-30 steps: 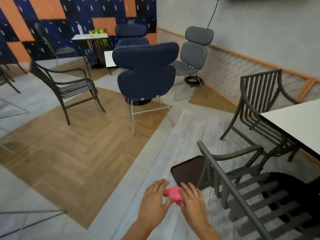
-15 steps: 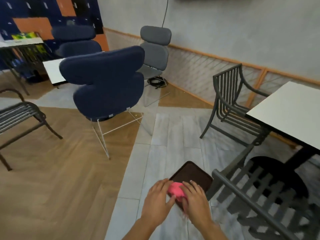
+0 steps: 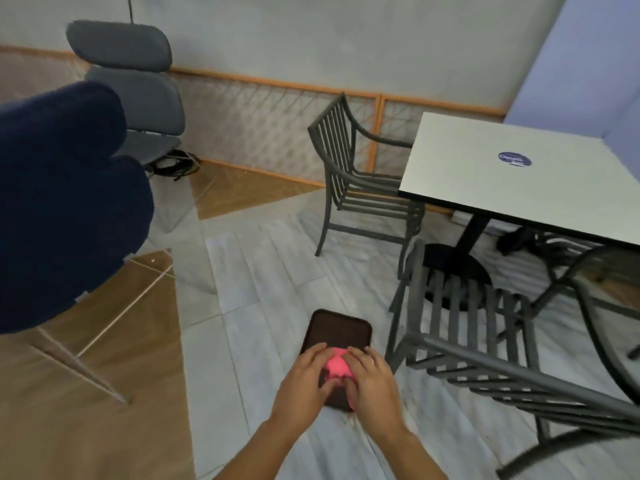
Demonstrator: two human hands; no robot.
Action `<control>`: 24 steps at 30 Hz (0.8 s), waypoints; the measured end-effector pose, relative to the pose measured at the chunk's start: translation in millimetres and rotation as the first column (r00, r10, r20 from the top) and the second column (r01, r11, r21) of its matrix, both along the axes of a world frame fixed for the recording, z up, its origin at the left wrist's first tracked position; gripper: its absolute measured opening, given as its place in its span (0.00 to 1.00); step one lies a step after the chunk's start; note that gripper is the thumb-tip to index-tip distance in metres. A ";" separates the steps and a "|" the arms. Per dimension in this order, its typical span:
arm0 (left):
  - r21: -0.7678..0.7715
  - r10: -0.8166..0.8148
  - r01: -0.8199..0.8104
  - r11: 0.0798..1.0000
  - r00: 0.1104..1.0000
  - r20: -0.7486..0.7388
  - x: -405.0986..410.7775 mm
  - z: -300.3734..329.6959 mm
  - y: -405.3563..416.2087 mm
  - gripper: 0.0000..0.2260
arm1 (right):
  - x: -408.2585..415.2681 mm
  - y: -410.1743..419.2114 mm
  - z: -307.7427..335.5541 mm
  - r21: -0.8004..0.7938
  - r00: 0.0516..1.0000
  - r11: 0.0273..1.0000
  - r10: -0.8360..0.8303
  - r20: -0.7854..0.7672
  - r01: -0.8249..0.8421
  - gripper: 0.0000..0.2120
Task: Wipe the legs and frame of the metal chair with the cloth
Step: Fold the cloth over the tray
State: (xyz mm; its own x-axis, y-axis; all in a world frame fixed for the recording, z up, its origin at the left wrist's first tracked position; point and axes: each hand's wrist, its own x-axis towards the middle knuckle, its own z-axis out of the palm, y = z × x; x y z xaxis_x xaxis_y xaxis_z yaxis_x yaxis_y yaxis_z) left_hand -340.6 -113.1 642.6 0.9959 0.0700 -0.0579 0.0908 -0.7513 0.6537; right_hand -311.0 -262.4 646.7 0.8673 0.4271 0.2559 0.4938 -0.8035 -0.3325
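Both hands are together low in the head view, closed around a bunched pink cloth [image 3: 335,366]; left hand [image 3: 304,379] has its fingers curled over the cloth's left side, thumb under it; right hand [image 3: 370,379] cups the right side, fingertips meeting the left's; only a small pink patch shows between them. Directly beneath and just beyond the hands lies a dark brown tray [image 3: 337,332] on the pale floor; whether the cloth touches it cannot be told. Just right of the right hand stands the grey metal chair [image 3: 485,348], slatted seat and top rail near, untouched by either hand. Beyond it, a white table [image 3: 519,174] on a black pedestal; a round blue sticker [image 3: 515,158] on its top carries white script, too blurred to read. A second metal chair [image 3: 360,181] stands farther off, at the table's edge. Left of the hands, a navy upholstered chair [image 3: 62,202]; behind it a grey one [image 3: 138,81]. Versus 0.5 s earlier: grip unchanged; the view has swung right, so the navy chair sits at the left edge and the tray lies under the hands.
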 end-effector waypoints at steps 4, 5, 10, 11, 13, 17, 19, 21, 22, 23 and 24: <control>-0.082 -0.059 0.062 0.995 0.997 0.047 36.7 -16.7 11.2 0.19 | 24.8 13.8 -21.6 0.073 0.996 0.995 -0.057 -0.066 0.062 0.19; -0.114 -0.064 0.069 0.991 0.997 0.048 45.9 -21.4 14.0 0.18 | 31.6 17.2 -27.3 0.093 0.995 0.994 -0.057 -0.079 0.064 0.19; -0.264 -0.089 0.098 0.959 0.995 0.045 87.6 -50.9 28.9 0.16 | 59.0 25.7 -55.5 0.223 0.955 0.971 -0.019 -0.295 0.088 0.25; -0.290 -0.092 0.100 0.952 0.995 0.041 95.1 -57.3 32.9 0.16 | 64.0 26.2 -63.3 0.263 0.932 0.958 -0.007 -0.361 0.109 0.26; -0.318 -0.101 0.108 0.942 0.994 0.038 109.5 -71.9 40.8 0.18 | 73.6 27.6 -79.1 0.377 0.876 0.903 0.002 -0.483 0.206 0.24; -0.331 -0.170 0.171 0.928 0.985 0.032 132.2 -108.6 56.4 0.22 | 92.9 37.4 -115.3 0.514 0.737 0.718 0.002 -0.676 0.469 0.20; -0.344 -0.202 0.204 0.916 0.978 0.042 142.1 -135.8 63.1 0.22 | 102.1 45.2 -141.1 0.538 0.644 0.619 0.068 -0.762 0.572 0.21; -0.364 -0.236 0.232 0.902 0.971 0.034 151.5 -169.2 67.5 0.20 | 111.9 51.8 -173.1 0.532 0.584 0.540 0.089 -0.807 0.653 0.21; -0.373 -0.252 0.243 0.895 0.967 0.026 155.7 -188.0 69.2 0.19 | 117.0 55.0 -191.5 0.528 0.569 0.520 0.094 -0.817 0.672 0.21; -0.379 -0.265 0.253 0.890 0.964 0.021 160.2 -208.8 70.9 0.18 | 121.8 58.7 -211.3 0.529 0.568 0.515 0.097 -0.817 0.674 0.20; -0.382 -0.276 0.263 0.886 0.961 0.021 164.4 -231.5 72.4 0.18 | 126.2 62.6 -232.8 0.537 0.575 0.513 0.099 -0.812 0.670 0.18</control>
State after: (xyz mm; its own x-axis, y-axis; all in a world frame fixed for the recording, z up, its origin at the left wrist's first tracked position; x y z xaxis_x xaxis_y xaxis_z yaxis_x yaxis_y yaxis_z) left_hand -176.2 -40.7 411.2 0.9703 -0.2343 -0.0594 -0.0534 -0.4473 0.8928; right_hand -184.8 -199.8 413.8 0.9049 0.0872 -0.4167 -0.4106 -0.0797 -0.9083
